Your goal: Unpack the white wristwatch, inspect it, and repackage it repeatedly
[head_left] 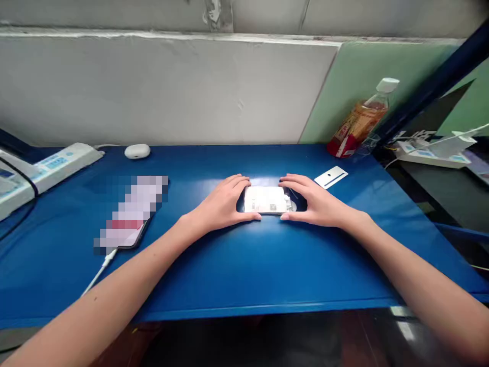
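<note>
A small flat packet (263,198) lies on the blue table, seemingly in clear wrapping. Its white face carries small print and a square code, and a few white bits show at its right end. My left hand (223,204) is closed round the left end, thumb along the near edge and fingers along the far edge. At the other end my right hand (319,204) holds it the same way, with its thumb at the near right corner. What the packet contains I cannot make out.
On the blue table (267,265), a phone (133,214) with a white cable lies left, near a white earbud case (137,151) and a power strip (57,165). A white card (331,177) lies right, before a leaning drink bottle (359,122). A wall (171,92) stands behind.
</note>
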{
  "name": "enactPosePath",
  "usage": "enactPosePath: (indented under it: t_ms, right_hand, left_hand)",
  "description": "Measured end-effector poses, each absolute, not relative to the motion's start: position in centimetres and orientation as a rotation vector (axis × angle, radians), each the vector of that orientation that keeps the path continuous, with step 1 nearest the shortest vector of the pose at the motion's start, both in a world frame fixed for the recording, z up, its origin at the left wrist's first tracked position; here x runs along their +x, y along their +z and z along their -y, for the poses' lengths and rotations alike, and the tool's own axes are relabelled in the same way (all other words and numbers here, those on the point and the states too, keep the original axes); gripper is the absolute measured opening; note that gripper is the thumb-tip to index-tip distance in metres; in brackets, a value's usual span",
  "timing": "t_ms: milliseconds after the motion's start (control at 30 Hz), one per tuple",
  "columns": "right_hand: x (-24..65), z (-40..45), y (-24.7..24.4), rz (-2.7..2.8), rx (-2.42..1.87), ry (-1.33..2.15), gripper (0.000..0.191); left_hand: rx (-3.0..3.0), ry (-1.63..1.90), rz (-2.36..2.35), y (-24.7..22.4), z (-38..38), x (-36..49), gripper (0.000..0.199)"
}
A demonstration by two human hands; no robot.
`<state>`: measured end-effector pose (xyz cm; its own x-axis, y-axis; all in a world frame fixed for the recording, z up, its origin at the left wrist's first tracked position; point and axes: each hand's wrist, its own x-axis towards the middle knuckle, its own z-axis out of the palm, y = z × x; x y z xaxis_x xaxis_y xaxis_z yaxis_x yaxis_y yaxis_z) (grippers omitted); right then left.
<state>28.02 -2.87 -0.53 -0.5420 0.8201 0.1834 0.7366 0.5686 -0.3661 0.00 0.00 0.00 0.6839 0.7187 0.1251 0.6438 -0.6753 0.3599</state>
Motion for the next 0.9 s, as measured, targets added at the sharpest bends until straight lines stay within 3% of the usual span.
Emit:
enactPosePath:
  t_ms: [600, 900]
  right_hand:
    - [26.3, 4.4, -0.5, 2.402, -1.205, 0.133, 0.037]
    - [25.9, 4.5, -0.4, 2.562, -1.184, -0.105, 0.039]
  left_hand:
    - [2.699, 0.229, -1.105, -0.2, 0.9, 0.9, 0.067]
    - [2.692, 0.232, -1.122, -0.1, 1.0, 1.1, 0.067]
